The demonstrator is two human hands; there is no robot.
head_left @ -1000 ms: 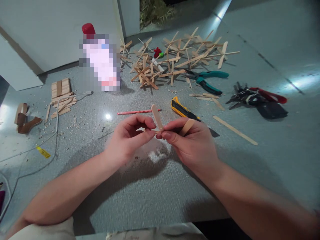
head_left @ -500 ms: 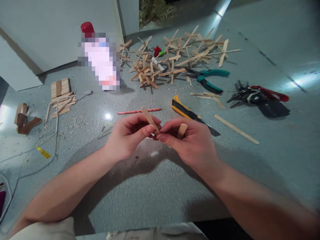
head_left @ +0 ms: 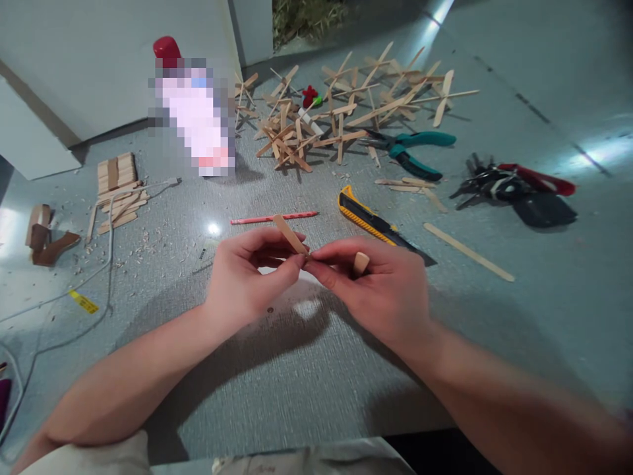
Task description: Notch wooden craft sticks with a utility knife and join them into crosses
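Note:
My left hand [head_left: 254,274] and my right hand [head_left: 373,277] meet fingertip to fingertip above the grey table. Both are closed on a wooden craft stick [head_left: 290,234], pinched near its lower end, with its rounded end slanting up to the left. A second stick end [head_left: 361,263] pokes out between my right fingers; whether the two pieces are joined is hidden. Behind my hands lie a red pencil [head_left: 274,218] and a yellow utility knife [head_left: 368,218] with its blade out. One loose craft stick [head_left: 469,251] rests to the right.
Crossed-stick pieces [head_left: 341,109] are heaped at the back beside teal-handled pliers [head_left: 418,152]. Keys [head_left: 514,191] lie at right. A red-capped bottle [head_left: 198,119], blurred out, stands back left. Farther left are a stack of craft sticks [head_left: 119,178], a white cable [head_left: 111,237] and brown tape scraps [head_left: 47,241].
The upright stick has tipped further left and sunk slightly. My left thumb has slid toward the right fingertips, and the stick end in my right hand sits a little lower.

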